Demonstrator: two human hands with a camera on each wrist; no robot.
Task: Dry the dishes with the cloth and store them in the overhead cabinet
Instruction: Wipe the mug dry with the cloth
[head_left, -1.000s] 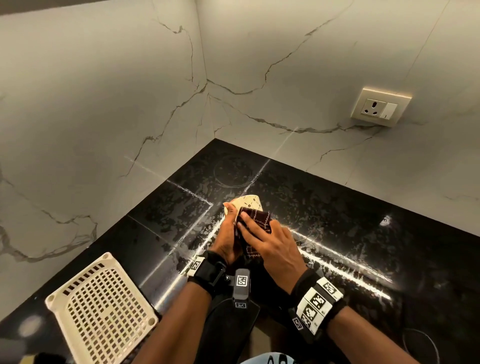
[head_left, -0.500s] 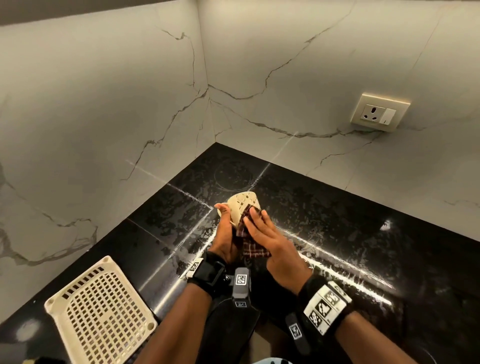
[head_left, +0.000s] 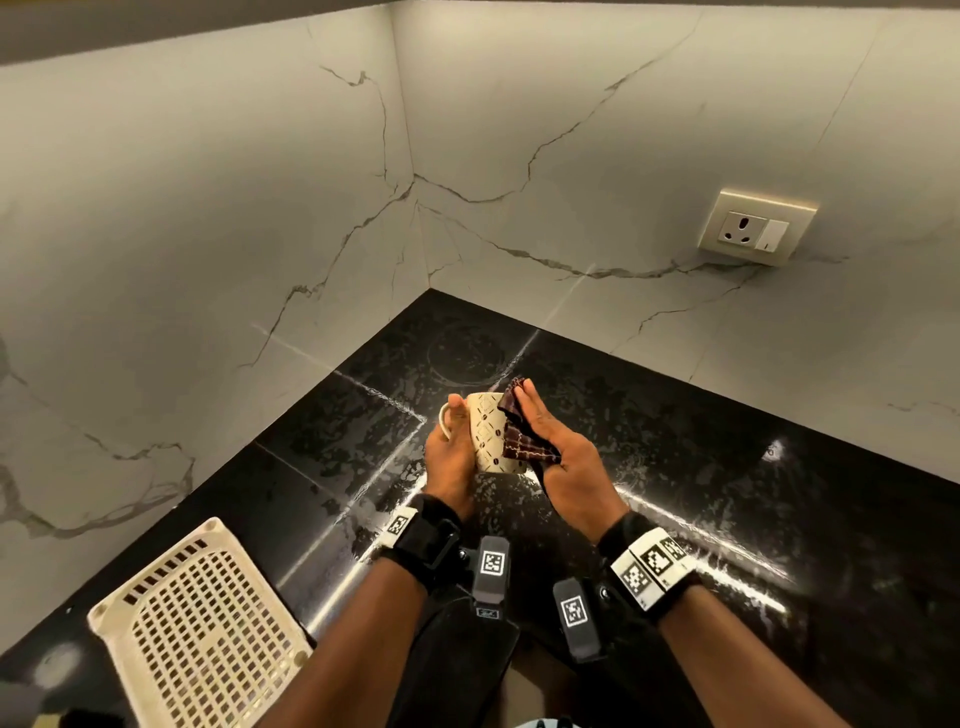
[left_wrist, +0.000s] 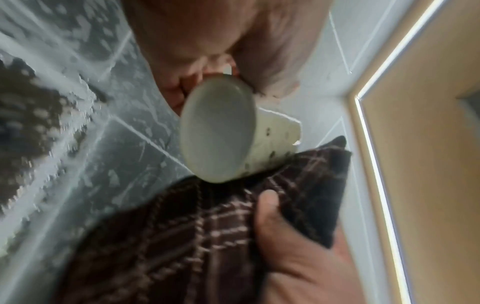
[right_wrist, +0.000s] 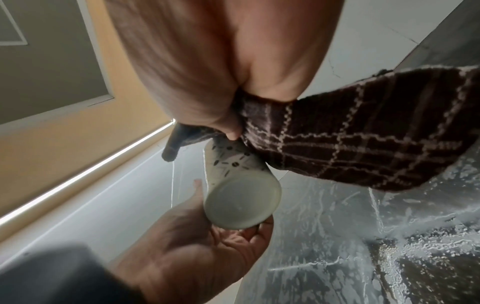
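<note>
A cream mug (head_left: 488, 436) with a dark bean pattern is held above the black countertop (head_left: 727, 467). My left hand (head_left: 449, 447) grips it on its handle side, the handle pointing left. My right hand (head_left: 561, 457) holds a brown checked cloth (head_left: 524, 436) and presses it flat against the mug's right side. In the left wrist view the mug's base (left_wrist: 221, 127) faces the camera, with the cloth (left_wrist: 182, 236) below it and the right thumb on the cloth. The right wrist view shows the mug (right_wrist: 241, 201) resting in my left hand (right_wrist: 207, 257) and the cloth (right_wrist: 363, 133) draped to the right.
An overturned white perforated basket (head_left: 208, 639) lies at the counter's lower left. Marble walls meet in a corner behind the hands, with a wall socket (head_left: 753, 228) at the right. The lit underside of the overhead cabinet (left_wrist: 428, 144) shows in the wrist views.
The cloth has slid from the front of the mug round to its right side. More of the mug and its handle now show. Both hands stay over the same spot.
</note>
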